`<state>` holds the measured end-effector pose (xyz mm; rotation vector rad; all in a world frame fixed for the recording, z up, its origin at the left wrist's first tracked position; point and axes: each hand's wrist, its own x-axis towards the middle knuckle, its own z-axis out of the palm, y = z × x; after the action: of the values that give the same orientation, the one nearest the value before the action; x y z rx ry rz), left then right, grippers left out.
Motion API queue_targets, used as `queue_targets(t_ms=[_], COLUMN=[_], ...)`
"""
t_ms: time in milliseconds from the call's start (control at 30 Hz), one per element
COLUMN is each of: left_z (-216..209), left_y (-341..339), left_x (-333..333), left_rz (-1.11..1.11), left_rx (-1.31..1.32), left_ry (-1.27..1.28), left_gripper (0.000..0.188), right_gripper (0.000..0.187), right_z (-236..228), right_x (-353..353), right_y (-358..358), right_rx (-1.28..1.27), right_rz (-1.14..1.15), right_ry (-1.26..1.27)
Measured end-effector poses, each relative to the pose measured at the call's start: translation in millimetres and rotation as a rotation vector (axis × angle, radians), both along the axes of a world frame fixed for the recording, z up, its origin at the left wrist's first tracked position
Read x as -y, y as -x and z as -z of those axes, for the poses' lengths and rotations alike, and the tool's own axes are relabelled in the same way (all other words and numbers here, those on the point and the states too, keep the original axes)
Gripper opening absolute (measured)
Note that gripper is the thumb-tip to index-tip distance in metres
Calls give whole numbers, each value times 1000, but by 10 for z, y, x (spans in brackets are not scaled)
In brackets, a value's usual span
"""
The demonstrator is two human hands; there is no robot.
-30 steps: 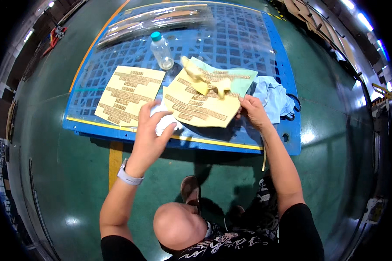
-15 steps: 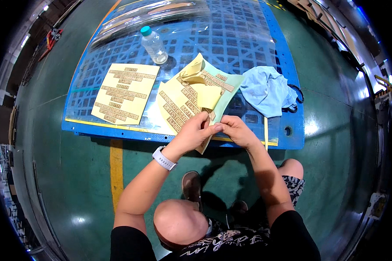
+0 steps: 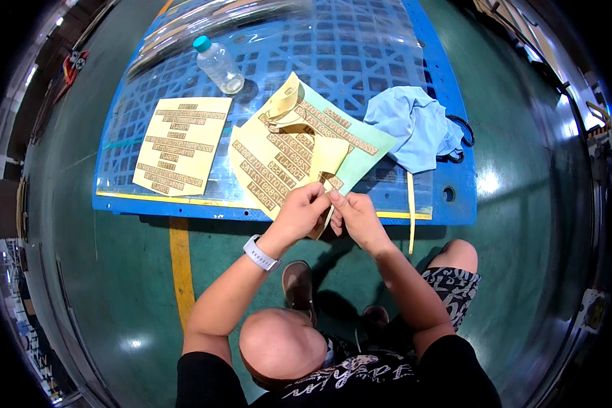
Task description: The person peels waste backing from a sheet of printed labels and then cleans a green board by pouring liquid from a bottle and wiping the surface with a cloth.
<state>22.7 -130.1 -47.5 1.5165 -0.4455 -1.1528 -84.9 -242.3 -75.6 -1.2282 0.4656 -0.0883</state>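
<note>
My left hand (image 3: 298,216) pinches the near corner of a yellow stencil sheet (image 3: 262,162) with rows of brown-edged lettering. Beside it, my right hand (image 3: 362,219) closes thumb and fingers on the same corner, and the fingertips of both hands nearly meet. A pale green layer (image 3: 368,151) shows along the sheet's right side. Part of the yellow layer is curled back over the sheet in loose folds (image 3: 328,158). What lies exactly between my fingertips is partly hidden. Flat to the left rests another yellow stencil sheet (image 3: 181,144).
A blue plastic pallet (image 3: 282,216) under clear film bears everything. A clear bottle (image 3: 219,68) with a teal cap stands beyond the sheets. Right of them lies a crumpled light blue cloth (image 3: 408,126) with black loops; a thin yellow strip (image 3: 411,217) hangs over the near edge.
The stencil sheet has turned, and its green layer reaches further right, closer to the cloth. My right hand has shifted slightly left. The whole view has also moved a little.
</note>
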Motion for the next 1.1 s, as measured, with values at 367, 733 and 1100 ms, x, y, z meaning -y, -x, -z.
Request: queue_targets(t_ms=[367,733,1100], left_z=[-524,-270,-230], left_y=[151,129,142], left_x=[-447,-369,-321], left_rz=[-124,-48,238], left_rx=[-207,215,71], left_ry=[78,83,-80], left_gripper=[20,20,32], right_gripper=[51,39,38], right_z=[-303,-303,-241], right_x=[199,60,119], right_y=[155,65,109], right_rx=[-12,59,74], right_rz=[-220,-208,-284], right_ry=[-179,35,65])
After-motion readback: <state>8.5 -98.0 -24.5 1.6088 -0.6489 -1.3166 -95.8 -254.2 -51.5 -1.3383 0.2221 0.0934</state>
